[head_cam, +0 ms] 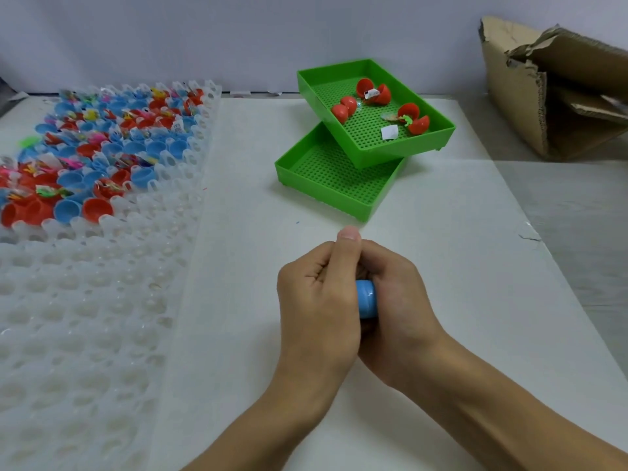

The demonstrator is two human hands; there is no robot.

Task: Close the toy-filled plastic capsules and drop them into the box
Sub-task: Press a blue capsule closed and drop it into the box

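- Both hands clamp one blue capsule point(366, 299) at lower centre of the frame: left hand point(317, 300) curled over one end, right hand point(397, 300) cupping the other.
- Only a blue band shows between the palms; whether it is snapped closed, I cannot tell.
- Cardboard box point(557, 93) sits at upper right, well apart, so the right hand looks nearer for the drop.
- More filled capsules wait in the clear tray point(102, 300) at upper left.

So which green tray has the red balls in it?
The upper green tray, resting crooked on the lower green tray. It holds open red capsules; the lower one's visible part shows none.
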